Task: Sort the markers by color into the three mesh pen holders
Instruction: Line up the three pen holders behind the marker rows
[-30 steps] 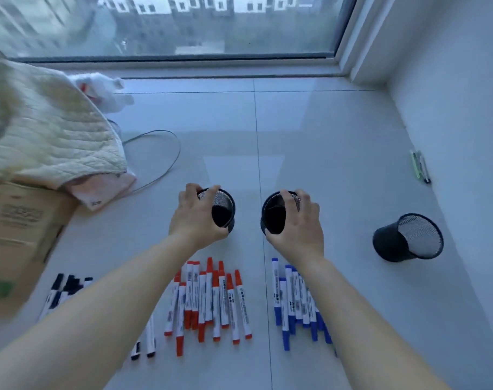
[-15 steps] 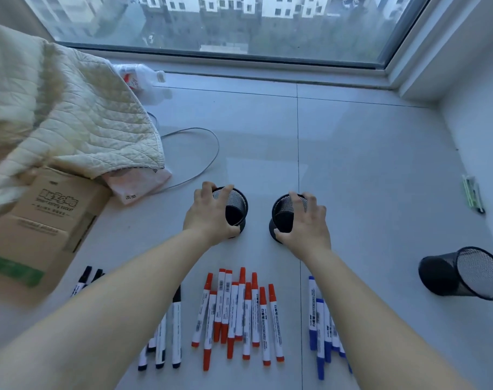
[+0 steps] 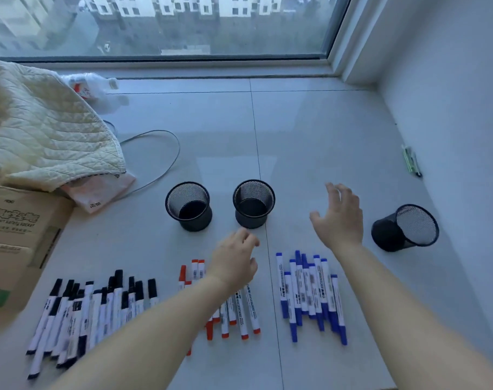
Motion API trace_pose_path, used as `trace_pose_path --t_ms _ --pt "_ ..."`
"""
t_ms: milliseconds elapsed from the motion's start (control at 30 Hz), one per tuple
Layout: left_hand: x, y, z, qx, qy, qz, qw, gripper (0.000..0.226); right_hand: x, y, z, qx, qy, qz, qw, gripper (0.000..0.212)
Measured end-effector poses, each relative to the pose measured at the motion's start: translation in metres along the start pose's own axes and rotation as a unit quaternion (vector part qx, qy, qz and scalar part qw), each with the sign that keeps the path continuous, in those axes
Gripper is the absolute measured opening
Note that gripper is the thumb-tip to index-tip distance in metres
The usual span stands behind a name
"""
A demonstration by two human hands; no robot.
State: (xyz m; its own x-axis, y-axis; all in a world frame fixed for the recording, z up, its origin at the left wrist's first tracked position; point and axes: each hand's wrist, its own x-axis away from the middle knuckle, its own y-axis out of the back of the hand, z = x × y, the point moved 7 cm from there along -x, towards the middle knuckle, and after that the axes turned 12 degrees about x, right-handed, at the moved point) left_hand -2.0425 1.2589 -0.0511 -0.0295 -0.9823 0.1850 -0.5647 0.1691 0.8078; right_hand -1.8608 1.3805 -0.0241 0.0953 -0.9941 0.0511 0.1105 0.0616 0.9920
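1. Pale tiled floor (image 3: pixel 310 130) under a large window, wall on the right. Clutter at 9 to 10 o'clock: quilted blanket (image 3: pixel 42 128), cardboard box (image 3: pixel 17 229), loop of cable (image 3: pixel 158 153). None of it belongs to the task.

2. Markers lie in three colour groups along the near edge: black markers (image 3: pixel 79 313) at 8 o'clock, red markers (image 3: pixel 239 313) at 6 o'clock and partly under the left forearm, blue markers (image 3: pixel 310 294) at 5 o'clock.

3. Holders: left holder (image 3: pixel 188 205) and middle holder (image 3: pixel 253 203) stand upright side by side at centre, both apparently holding nothing. The third holder (image 3: pixel 405 227) lies tipped on its side at 3 o'clock, mouth facing right and up, well apart from the pair.

4. Step in hand, as I judge it: setting out the holders. No marker is in any holder yet.

5. Right hand (image 3: pixel 339 218), grip spread wide, holds nothing and hovers between the middle holder and the tipped one, touching neither.

6. Left hand (image 3: pixel 235 260), grip loosely curled and empty, hangs over the top of the red group, just below the middle holder.

7. Next move likely calls for the right hand to reach to 3 o'clock, close round the tipped holder's wall, stand it upright and bring it beside the others.
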Motion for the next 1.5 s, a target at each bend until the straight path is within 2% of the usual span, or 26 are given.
trace_pose_path --t_ms 67,200,367,433,533,733,933,1233,1500 --pt "-0.004 -0.028 0.002 -0.027 0.057 0.084 0.994 0.051 0.0 0.008 -0.04 0.049 -0.042 0.002 0.998 0.064" --pt "-0.014 -0.056 -0.004 -0.051 0.093 0.148 0.983 0.067 -0.002 0.021 -0.103 0.111 -0.082 -0.001 0.99 0.067" --pt "-0.027 -0.069 -0.001 -0.081 0.125 0.176 0.973 0.081 -0.007 0.015 -0.156 0.161 -0.15 0.071 0.973 0.07" --pt "-0.029 -0.072 0.002 -0.07 0.139 0.176 0.972 0.084 -0.007 0.008 -0.169 0.136 -0.181 0.098 0.969 0.071" --pt "-0.03 -0.076 0.005 -0.047 0.153 0.16 0.974 0.075 -0.005 -0.002 -0.175 0.079 -0.189 0.103 0.973 0.065" --pt "-0.026 -0.082 0.01 -0.047 0.166 0.154 0.973 0.078 -0.013 -0.006 -0.149 0.065 -0.121 0.076 0.988 0.066" --pt "-0.023 -0.085 0.015 -0.055 0.163 0.148 0.974 0.083 -0.022 -0.013 -0.082 0.06 -0.021 0.073 0.995 0.071" --pt "-0.016 -0.087 0.016 -0.056 0.168 0.134 0.975 0.079 -0.019 -0.023 -0.009 0.05 0.08 0.063 0.993 0.074" --pt "-0.01 -0.084 0.011 -0.039 0.158 0.133 0.978 0.069 -0.013 -0.023 0.0 0.06 0.089 0.05 0.993 0.074"
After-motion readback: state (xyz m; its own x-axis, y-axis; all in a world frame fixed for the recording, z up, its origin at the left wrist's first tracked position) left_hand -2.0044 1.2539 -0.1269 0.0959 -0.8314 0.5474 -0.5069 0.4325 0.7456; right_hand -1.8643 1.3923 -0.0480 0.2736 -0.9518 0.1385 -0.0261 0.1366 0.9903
